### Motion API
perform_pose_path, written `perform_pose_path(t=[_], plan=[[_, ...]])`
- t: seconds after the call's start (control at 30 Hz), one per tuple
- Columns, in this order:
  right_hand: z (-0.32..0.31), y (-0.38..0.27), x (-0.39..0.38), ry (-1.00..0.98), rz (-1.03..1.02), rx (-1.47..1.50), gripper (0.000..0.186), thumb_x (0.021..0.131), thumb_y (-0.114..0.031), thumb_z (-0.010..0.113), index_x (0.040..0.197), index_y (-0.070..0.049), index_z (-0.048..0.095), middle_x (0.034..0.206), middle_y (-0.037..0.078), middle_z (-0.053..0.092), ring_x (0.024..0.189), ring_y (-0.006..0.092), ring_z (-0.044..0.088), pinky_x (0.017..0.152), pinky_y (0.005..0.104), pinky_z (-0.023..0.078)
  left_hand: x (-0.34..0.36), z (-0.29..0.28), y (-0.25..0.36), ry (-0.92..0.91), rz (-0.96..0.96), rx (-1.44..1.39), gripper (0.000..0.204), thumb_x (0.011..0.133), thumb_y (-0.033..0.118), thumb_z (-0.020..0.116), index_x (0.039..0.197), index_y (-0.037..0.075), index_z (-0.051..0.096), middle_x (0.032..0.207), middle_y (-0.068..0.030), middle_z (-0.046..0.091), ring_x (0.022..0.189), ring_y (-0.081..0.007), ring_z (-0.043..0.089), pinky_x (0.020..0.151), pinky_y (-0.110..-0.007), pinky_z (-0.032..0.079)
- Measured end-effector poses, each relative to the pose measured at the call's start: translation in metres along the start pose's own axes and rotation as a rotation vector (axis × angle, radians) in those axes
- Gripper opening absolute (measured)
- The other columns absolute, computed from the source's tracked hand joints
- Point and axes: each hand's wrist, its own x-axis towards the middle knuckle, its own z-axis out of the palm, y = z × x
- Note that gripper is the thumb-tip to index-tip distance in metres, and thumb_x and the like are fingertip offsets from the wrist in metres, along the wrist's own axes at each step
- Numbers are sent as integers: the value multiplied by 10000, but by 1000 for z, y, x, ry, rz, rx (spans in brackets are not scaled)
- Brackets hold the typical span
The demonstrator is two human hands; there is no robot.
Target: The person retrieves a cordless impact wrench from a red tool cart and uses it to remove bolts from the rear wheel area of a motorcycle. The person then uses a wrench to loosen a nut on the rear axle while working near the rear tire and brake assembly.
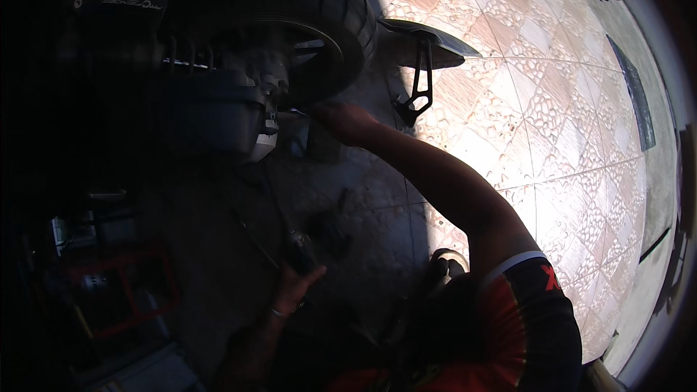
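Observation:
In deep shade, a scooter's wheel with a thick black tyre [350, 25] stands beside a grey engine housing [207, 105]. My right hand [345, 122] reaches forward to the lower side of the wheel, its fingers closed. A thin shiny piece [292, 111] shows just left of those fingertips; what the fingers grip is too dark to name. Nearer to me, my left hand [292, 289] is wrapped round a dark, rounded tool-like object [298, 248]. A thin dark line runs from its tip toward the housing.
A black mudguard [435, 43] with an open bracket [422, 87] juts out right of the tyre. Sunlit patterned tiles [537, 123] spread to the right. At lower left stands a red frame [134, 290] with unclear items. My shoe [450, 265] is below my right arm.

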Motion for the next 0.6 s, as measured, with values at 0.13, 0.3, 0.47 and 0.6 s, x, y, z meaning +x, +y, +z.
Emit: perform_pose_path(t=[0.13,0.3,0.47,0.6], plan=[[4,-11,41,-179,105,-57,400,1050,-275,428,1425,-177,525,1149,234,687,1048,413,689,887,519,550,-4,4,4,23,-30,-71,769,783,86,880,1434,44,473,1249,-33,546,1110,-160,547,937,-334,521],[21,-10,48,-196,148,-89,449,1030,-246,436,1476,-190,450,1146,256,679,1034,425,692,861,548,552,-4,3,3,7,-72,-57,799,782,96,882,1452,35,451,1323,-57,534,1201,-187,526,1010,-362,499],[33,-9,46,-68,110,12,482,979,-161,493,1459,-189,450,1112,246,690,1004,444,695,829,550,563,-4,6,8,46,-19,-28,848,756,141,907,1455,22,441,1398,-91,513,1300,-229,489,1098,-394,439],[30,-11,45,-78,79,-45,465,977,-145,483,1441,-173,463,1051,229,710,939,425,718,786,536,581,-4,9,11,72,49,-15,790,748,110,914,1414,49,492,1316,-42,557,1219,-181,529,1060,-363,457]])
